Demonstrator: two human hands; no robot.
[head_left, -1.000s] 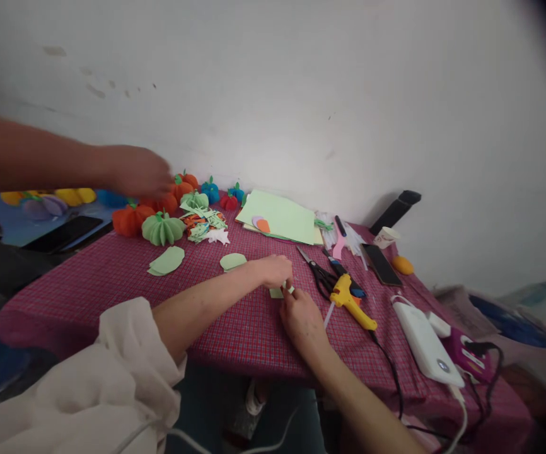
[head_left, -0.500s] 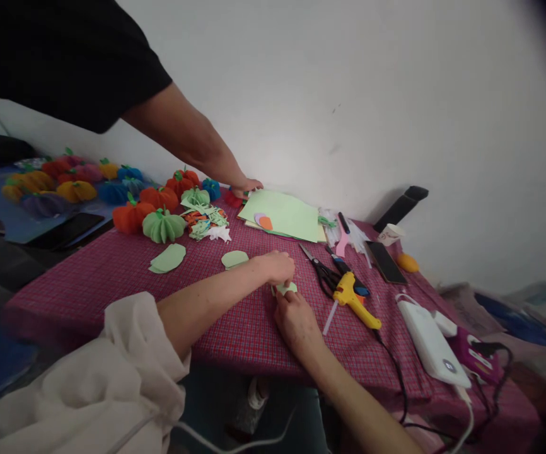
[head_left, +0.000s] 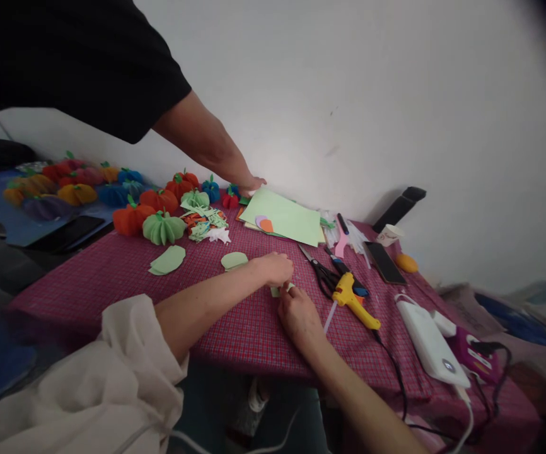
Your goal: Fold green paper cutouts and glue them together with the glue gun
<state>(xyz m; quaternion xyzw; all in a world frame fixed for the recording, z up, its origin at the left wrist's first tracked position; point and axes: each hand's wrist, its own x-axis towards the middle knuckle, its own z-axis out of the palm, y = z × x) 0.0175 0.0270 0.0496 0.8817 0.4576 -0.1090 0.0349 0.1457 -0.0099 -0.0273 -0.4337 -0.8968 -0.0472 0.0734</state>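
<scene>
My left hand [head_left: 277,270] reaches over the table with bent fingers, its tips down on a small light green paper piece [head_left: 275,292]. Just below it, my right hand [head_left: 299,313] pinches the same piece from the near side, so most of the paper is hidden by fingers. Left of my hands lie a small stack of light green paper cutouts [head_left: 234,260], partly behind my forearm, and another stack of green cutouts [head_left: 168,260]. A yellow glue gun [head_left: 351,299] and black-handled scissors [head_left: 325,275] lie to the right of my right hand.
Another person's hand [head_left: 254,186] reaches over the green paper sheets [head_left: 285,214] by the wall. Paper pumpkins [head_left: 162,227] and a scrap pile [head_left: 204,224] stand at the back left. A phone [head_left: 385,262], white power bank [head_left: 431,340] and cables [head_left: 398,372] lie at right.
My right hand has shifted slightly to the right, and less of the small green paper shows. The other person's arm has moved a little to the right; the paper sheets are slightly tilted.
</scene>
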